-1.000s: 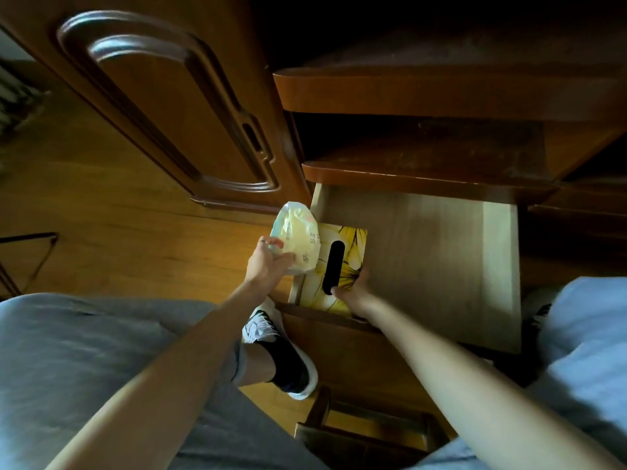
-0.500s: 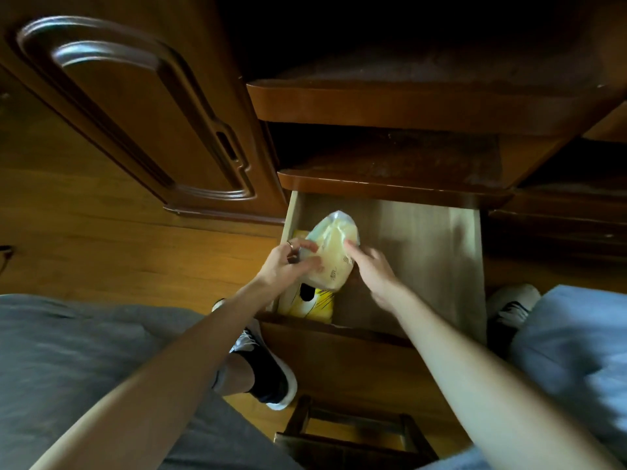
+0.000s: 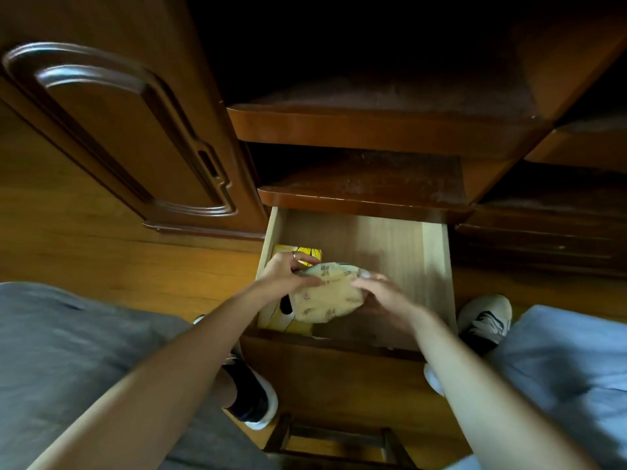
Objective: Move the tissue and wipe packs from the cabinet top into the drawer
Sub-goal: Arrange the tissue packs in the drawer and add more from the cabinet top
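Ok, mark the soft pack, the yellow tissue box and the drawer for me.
soft pack [image 3: 322,295], head view, middle of its pale printed face.
yellow tissue box [image 3: 307,254], head view, far end showing above the left hand.
drawer [image 3: 390,252], head view, bare wooden floor right of the box.

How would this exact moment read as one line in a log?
left hand: holds soft pack | right hand: holds same pack | pack: over open drawer, beside yellow box

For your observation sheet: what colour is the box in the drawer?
Yellow box with black markings, head view.
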The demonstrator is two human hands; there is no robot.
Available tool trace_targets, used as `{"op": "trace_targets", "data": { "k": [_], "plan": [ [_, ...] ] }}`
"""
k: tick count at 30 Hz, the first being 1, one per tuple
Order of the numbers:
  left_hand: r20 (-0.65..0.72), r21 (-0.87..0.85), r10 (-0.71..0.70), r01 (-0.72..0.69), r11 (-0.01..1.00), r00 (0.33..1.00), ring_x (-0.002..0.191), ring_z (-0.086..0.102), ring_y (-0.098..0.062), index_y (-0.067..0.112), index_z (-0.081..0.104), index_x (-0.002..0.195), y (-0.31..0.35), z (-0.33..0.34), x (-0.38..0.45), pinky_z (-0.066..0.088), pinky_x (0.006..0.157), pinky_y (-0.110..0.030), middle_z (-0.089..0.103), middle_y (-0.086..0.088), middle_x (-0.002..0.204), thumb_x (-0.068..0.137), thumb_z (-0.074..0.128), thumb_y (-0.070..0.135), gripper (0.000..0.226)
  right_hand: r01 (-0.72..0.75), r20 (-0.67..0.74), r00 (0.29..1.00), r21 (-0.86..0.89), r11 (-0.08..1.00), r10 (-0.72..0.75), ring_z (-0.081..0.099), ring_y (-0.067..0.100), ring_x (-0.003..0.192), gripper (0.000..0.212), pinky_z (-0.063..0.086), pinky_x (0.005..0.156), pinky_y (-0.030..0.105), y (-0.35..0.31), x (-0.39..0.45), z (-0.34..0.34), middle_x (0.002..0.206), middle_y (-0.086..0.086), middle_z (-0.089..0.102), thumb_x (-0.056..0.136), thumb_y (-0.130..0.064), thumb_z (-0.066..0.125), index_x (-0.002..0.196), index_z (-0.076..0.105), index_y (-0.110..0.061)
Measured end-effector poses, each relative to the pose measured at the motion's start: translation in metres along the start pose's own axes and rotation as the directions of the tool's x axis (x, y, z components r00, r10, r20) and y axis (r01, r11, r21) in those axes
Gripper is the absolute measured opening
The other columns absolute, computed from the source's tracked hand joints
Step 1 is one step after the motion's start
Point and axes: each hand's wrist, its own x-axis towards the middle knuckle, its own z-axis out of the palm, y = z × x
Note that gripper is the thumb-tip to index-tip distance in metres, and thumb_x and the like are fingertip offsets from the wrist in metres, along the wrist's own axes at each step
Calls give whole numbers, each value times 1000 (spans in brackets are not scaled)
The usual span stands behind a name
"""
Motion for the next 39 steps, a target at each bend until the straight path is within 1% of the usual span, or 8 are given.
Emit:
{"op": "trace_targets", "data": {
  "k": [7, 12, 14, 22, 25, 29, 35, 39],
  "plan": [
    [-489, 222, 33, 89, 971, 872, 120, 53, -23, 22, 53, 137, -19, -24, 8, 46, 98, -38, 59, -1, 128, 89, 71, 43, 56, 93, -427, 904, 170, 981, -12, 69, 23, 98, 42, 60, 90, 42, -22, 46, 10, 123, 13, 64, 92, -9, 72, 130, 54, -6],
    [-186, 369, -27, 96, 924, 982, 152, 25, -27, 22, -3, 163, -54, -32, 8, 38, 115, -42, 8, 0, 170, 97, 57, 17, 89, 123, -595, 803, 111, 986, -33, 62, 25, 106, 41, 62, 61, 27, -41, 94, 27, 126, 10, 49, 97, -11, 67, 129, 42, -12],
    [-110, 358, -8, 47, 933, 994, 154, 20, -25, 28, -22, 158, -65, -30, 9, 37, 112, -38, -11, 4, 170, 97, 46, 2, 95, 95, -614, 785, -18, 995, -86, 61, 29, 106, 36, 64, 72, 36, -44, 117, 35, 131, 12, 49, 97, -11, 64, 125, 42, -13],
    [-141, 392, -95, 143, 909, 985, 145, 38, -29, 45, -35, 148, -80, -26, 18, 42, 99, -40, -7, 12, 170, 96, 38, -1, 101, -107, -468, 868, -503, 857, -166, 62, 33, 117, 41, 53, 96, 39, -44, 179, 58, 133, 12, 63, 94, -30, 68, 127, 59, -9],
    [-143, 398, -112, 161, 903, 983, 140, 43, -31, 50, -39, 143, -83, -28, 20, 42, 90, -37, -3, 11, 170, 96, 40, 0, 105, -170, -450, 886, -539, 825, -111, 60, 34, 120, 58, 52, 96, 39, -43, 180, 53, 136, 12, 62, 90, -48, 68, 134, 58, -11],
    [-155, 401, -119, 172, 900, 981, 146, 35, -33, 47, -29, 151, -77, -27, 17, 40, 110, -49, 4, 2, 171, 100, 42, 8, 96, -199, -403, 915, -481, 854, -14, 47, 35, 137, 87, 42, 106, 43, -46, 165, 49, 155, 13, 44, 85, -59, 66, 151, 39, -9],
    [-130, 574, -214, 250, 780, 968, 151, 25, -37, 39, -28, 154, -44, -37, 2, 34, 116, -52, -6, 5, 171, 101, 50, 20, 96, -84, -246, 965, -610, 788, -87, 50, 31, 129, 64, 42, 103, 40, -58, 92, 40, 143, 7, 50, 87, -49, 66, 140, 47, -19],
    [-193, 634, -49, 163, 756, 980, 147, 33, -32, 24, 6, 162, 16, -50, -17, 41, 110, -47, 15, -3, 168, 99, 56, 29, 81, 74, -62, 984, -704, 706, -166, 56, 22, 124, 50, 43, 102, 34, -96, 20, 19, 139, 3, 58, 91, -40, 69, 135, 61, -21]
  ]
}}
